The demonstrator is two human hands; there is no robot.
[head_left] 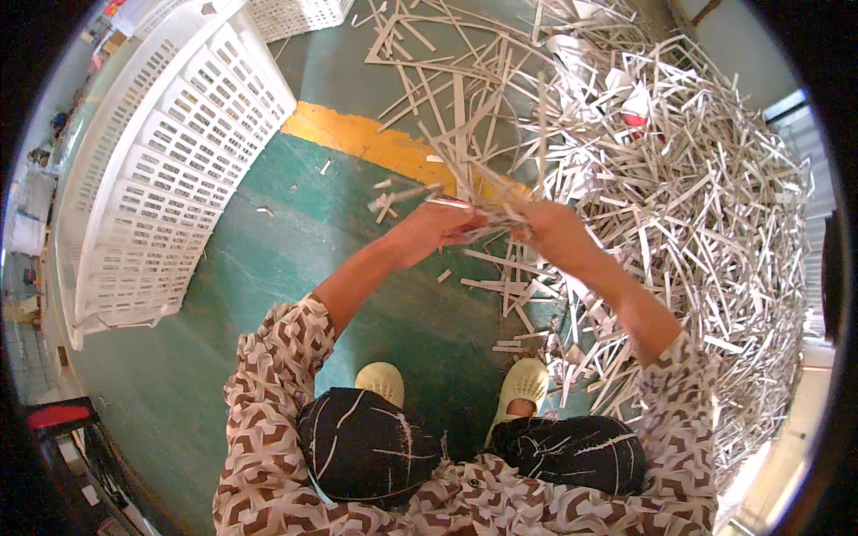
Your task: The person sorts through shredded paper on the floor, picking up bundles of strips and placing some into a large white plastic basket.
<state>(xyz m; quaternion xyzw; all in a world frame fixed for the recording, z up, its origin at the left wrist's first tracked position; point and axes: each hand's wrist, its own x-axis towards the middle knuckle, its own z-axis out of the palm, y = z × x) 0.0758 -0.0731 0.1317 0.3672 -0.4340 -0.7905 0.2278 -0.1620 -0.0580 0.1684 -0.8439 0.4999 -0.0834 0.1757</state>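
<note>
Both my hands are raised in front of me over the floor, close together. My left hand (436,231) has its fingers closed on a bunch of thin pale strips (496,218), apparently paper or cardboard. Across from it, my right hand (553,231) grips the same bunch, whose ends are blurred and stick out between the hands. A large heap of similar strips (670,221) rises on the right and reaches behind my right forearm. Small loose pieces (385,208) lie on the floor beyond my left hand.
A white slatted plastic basket (181,154) stands at the left, with another white basket (295,17) behind it. A yellow line (362,144) crosses the green floor (281,268). A black and red object (60,415) is at the lower left.
</note>
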